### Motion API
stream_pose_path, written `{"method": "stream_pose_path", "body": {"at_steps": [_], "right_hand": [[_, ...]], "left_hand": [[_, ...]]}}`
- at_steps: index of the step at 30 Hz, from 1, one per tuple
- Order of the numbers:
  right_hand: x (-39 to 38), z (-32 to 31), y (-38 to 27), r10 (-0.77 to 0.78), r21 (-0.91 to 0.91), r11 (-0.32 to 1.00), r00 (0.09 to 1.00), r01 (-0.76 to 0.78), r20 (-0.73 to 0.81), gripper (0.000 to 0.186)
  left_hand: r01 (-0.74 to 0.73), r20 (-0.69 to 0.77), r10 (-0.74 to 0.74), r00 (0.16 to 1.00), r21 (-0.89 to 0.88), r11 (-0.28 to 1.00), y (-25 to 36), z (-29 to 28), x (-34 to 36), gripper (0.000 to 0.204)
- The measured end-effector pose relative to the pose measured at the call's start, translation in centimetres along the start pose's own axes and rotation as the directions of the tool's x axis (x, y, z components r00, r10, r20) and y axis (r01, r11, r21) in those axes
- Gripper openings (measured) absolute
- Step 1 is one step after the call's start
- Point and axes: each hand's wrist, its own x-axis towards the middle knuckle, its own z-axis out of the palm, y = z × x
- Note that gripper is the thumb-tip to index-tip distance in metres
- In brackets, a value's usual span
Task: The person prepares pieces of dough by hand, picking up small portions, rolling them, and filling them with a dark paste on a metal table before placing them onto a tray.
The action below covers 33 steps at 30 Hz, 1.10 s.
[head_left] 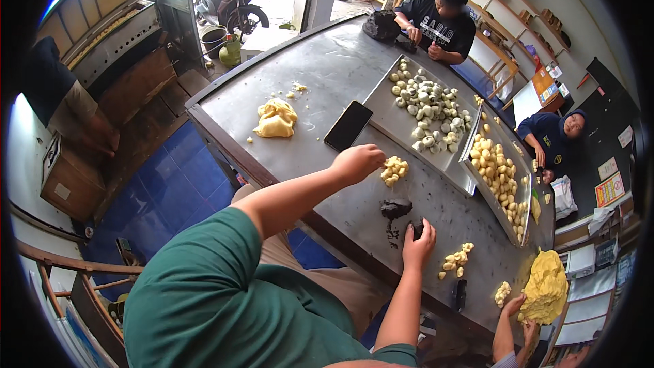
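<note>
My right hand (419, 244) is curled around a lump of black, sticky filling (417, 230). A flattened lump of black paste (396, 208) lies on the metal table left of it, with dark smears below. My left hand (360, 163) is closed, fingertips together, at the edge of a small pile of pale yellow dough pieces (394, 172). Whatever its fingers hold is hidden. Beyond it lies a black phone (348, 126), and farther left a smooth yellow dough lump (276, 118) with crumbs around it.
A metal tray (381, 99) holds greyish dough balls; a second tray (470, 163) holds yellow ones. More dough pieces (455, 261) lie right of my right hand. Another person's hands (514, 305) touch a large yellow dough mass (545, 287). Two people sit across the table (320, 211).
</note>
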Motion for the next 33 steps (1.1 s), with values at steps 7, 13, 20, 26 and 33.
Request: {"method": "stream_pose_path", "body": {"at_steps": [7,13,20,26,33], "right_hand": [[-0.2,-0.3,0.0,-0.013,-0.02,1.0,1.0,0.013,-0.004,0.047],[-0.3,-0.4,0.5,-0.03,-0.061,0.998,0.999,0.029,-0.017,0.05],[-0.4,-0.4,0.3,-0.013,-0.011,1.0,1.0,0.013,0.01,0.048],[-0.1,-0.6,0.1,-0.026,-0.008,1.0,1.0,0.027,0.015,0.047],[0.0,-1.1,-0.2,0.001,0.004,1.0,1.0,-0.001,-0.006,0.049]], "left_hand": [[-0.031,0.065,0.019,0.998,0.192,0.981,3.6,-6.4,-9.6,0.016],[0.393,0.589,-0.435,0.681,0.208,0.896,5.6,-8.1,-4.9,0.022],[0.315,0.272,-0.328,0.905,0.093,0.945,2.3,-7.2,-9.5,0.017],[0.14,0.313,-0.214,0.925,0.242,0.96,3.6,-11.0,-12.7,0.024],[0.095,0.039,-0.098,0.994,0.089,0.992,2.7,-5.7,-2.8,0.031]]}}
